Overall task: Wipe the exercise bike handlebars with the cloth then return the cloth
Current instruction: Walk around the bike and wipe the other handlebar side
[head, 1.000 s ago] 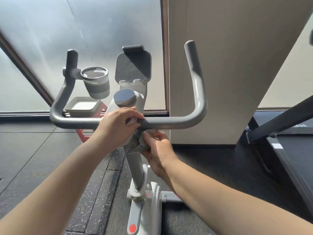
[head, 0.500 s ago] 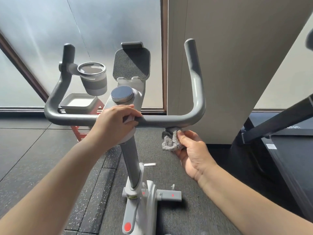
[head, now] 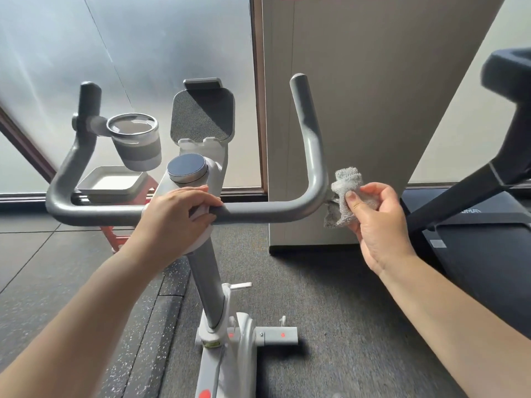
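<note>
The grey U-shaped handlebars [head: 267,212] of a white exercise bike fill the middle of the view. My left hand [head: 175,216] grips the crossbar at its centre, just above the stem. My right hand [head: 376,214] holds a bunched grey cloth [head: 343,193] between thumb and fingers. The cloth touches the outer side of the right bend, where the bar turns upward.
A cup holder [head: 135,142] hangs off the left bar, with a phone stand [head: 202,113] and a round knob [head: 187,169] at the centre. A grey tray [head: 112,183] sits on a red stool behind. A pillar [head: 373,110] and a treadmill [head: 482,225] stand at the right.
My right hand has slid the cloth from under the centre of the crossbar out to the right bend. My left hand has kept its grip on the centre.
</note>
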`<state>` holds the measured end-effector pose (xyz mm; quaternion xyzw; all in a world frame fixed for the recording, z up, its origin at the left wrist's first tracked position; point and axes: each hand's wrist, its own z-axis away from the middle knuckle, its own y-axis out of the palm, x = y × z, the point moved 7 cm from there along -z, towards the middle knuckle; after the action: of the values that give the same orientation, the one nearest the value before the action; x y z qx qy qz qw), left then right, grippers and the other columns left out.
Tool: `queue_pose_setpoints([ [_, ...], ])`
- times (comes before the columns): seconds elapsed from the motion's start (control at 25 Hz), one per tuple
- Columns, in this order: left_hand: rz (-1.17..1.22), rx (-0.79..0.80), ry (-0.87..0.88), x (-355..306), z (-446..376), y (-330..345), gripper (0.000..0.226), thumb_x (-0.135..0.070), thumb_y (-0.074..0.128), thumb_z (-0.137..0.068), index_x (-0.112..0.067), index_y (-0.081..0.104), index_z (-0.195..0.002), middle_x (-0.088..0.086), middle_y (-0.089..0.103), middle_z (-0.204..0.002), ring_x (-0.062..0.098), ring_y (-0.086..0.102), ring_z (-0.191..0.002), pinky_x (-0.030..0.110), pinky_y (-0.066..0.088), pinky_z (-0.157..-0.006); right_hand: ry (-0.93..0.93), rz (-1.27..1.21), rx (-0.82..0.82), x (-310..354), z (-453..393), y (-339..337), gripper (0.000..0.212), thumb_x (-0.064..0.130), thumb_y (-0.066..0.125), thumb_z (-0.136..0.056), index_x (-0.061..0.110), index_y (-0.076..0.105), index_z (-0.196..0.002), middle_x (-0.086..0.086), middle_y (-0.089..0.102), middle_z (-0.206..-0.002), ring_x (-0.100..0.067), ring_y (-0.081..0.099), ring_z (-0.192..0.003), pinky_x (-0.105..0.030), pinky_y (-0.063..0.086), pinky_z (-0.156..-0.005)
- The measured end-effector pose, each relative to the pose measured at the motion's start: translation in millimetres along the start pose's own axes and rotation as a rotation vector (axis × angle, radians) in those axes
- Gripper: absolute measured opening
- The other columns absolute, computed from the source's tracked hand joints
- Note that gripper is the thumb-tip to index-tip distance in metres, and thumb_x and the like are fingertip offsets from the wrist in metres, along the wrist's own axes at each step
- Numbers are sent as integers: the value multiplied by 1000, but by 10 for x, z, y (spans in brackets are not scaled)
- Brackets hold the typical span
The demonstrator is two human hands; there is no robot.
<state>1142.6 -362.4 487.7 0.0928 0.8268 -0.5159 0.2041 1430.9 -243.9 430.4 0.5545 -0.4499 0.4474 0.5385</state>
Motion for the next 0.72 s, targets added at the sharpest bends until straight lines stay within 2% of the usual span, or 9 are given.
queue_pose_setpoints([
  [0.08,-7,-5,3,-25,2,-5,26,-8,75,-73,-24,75,-93,-5,72,-101,8,59,-110,21,39,-94,-172,151,37,248,-63,14,24,25,71,-77,41,55,-85,2,62,-99,-15,62,-91,-41,51,-89],
  [0.2,-22,-27,-15,-34,-3,-7,31,-9,76,-71,-23,74,-98,-7,70,-109,11,60,-109,20,38,-94,-346,254,253,550,-74,347,33,15,70,-80,37,53,-97,6,63,-96,-11,64,-86,-37,54,-85],
  [0.36,12,-37,13,-22,0,-19,42,-11,77,-70,-20,69,-110,-8,64,-121,8,59,-110,19,37,-99,-346,460,627,633,-74,1019,37,10,72,-79,29,60,-109,2,68,-106,-26,67,-92,-39,56,-87],
  [0.44,41,-61,13,-9,1,-45,42,-12,76,-73,-17,67,-114,-8,63,-121,5,58,-110,16,37,-100,-311,603,857,536,-74,1401,35,9,73,-79,24,64,-110,3,70,-104,-18,68,-93,-34,55,-88],
  [0.52,55,-102,2,8,-5,-72,37,-13,73,-78,-15,68,-114,-5,65,-119,4,58,-109,19,40,-99,-337,788,1025,380,-70,1759,32,17,74,-78,25,67,-108,5,70,-103,-10,65,-91,-23,52,-88],
  [0.6,46,-131,11,3,-6,-68,28,-16,68,-82,-15,69,-111,-3,67,-116,4,59,-107,21,42,-97,-358,915,1082,245,-86,2042,29,29,73,-80,26,66,-107,8,66,-91,-8,59,-81,-10,45,-74],
  [0.64,37,-139,12,4,-9,-63,27,-19,65,-84,-15,69,-110,-3,67,-115,5,60,-107,23,44,-96,-368,959,1095,202,-93,2160,26,35,71,-81,25,64,-104,9,60,-82,-7,54,-75,-8,40,-64],
  [0.72,18,-141,-4,14,-17,-47,29,-24,61,-85,-14,69,-110,-2,68,-115,7,60,-108,27,45,-96,-380,1008,1161,141,-89,2300,22,40,68,-82,25,60,-97,8,56,-80,-4,49,-71,-12,38,-61],
])
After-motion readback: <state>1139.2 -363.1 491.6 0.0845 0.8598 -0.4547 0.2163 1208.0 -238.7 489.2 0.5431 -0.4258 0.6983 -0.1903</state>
